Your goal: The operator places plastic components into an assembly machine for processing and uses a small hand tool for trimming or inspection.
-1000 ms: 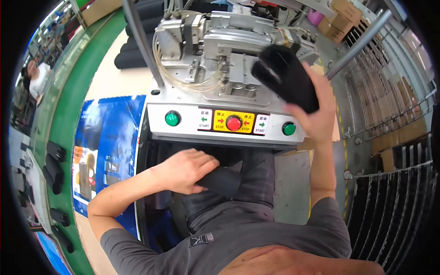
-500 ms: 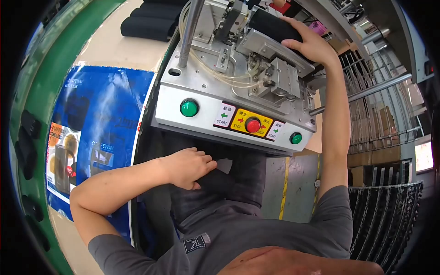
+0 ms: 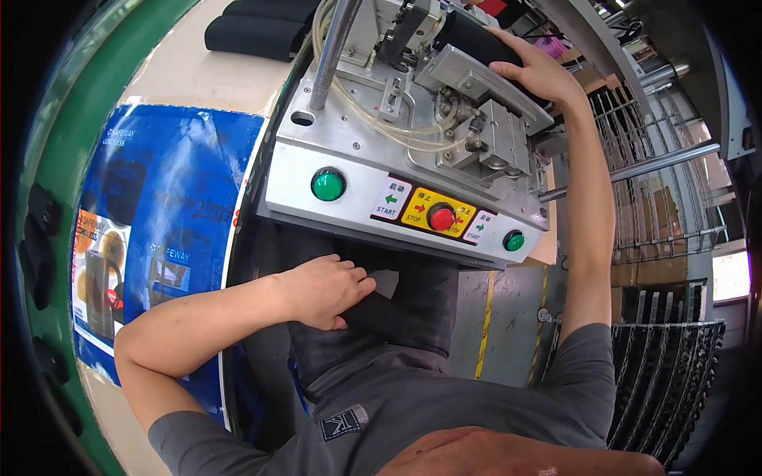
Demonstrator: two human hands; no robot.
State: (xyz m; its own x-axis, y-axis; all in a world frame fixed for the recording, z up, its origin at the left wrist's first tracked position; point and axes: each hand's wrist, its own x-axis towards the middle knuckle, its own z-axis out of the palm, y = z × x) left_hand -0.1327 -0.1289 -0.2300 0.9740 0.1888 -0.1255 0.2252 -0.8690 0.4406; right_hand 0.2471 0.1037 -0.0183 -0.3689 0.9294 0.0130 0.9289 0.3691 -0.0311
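My right hand (image 3: 548,73) reaches to the far side of a metal bench machine (image 3: 373,119). Its fingers and thumb wrap over a smooth black rounded housing (image 3: 474,40), which lies behind a slanted metal plate of the fixture. The hand and the plate hide part of that housing. My left hand (image 3: 329,292) rests low over my lap with its fingers curled. A black piece (image 3: 385,316) lies under those fingers and merges with my dark trousers, so its full shape is hard to make out.
Green buttons (image 3: 328,185) flank a red button (image 3: 441,216) on the machine's front. A metal post (image 3: 333,63) rises at its left. Several black housings (image 3: 254,36) lie on the table beyond a blue printed sheet (image 3: 186,190). Wire racks (image 3: 667,381) stand at the right.
The view has shifted slightly, so the machine sits a little differently. Both hands keep the same places and grips.
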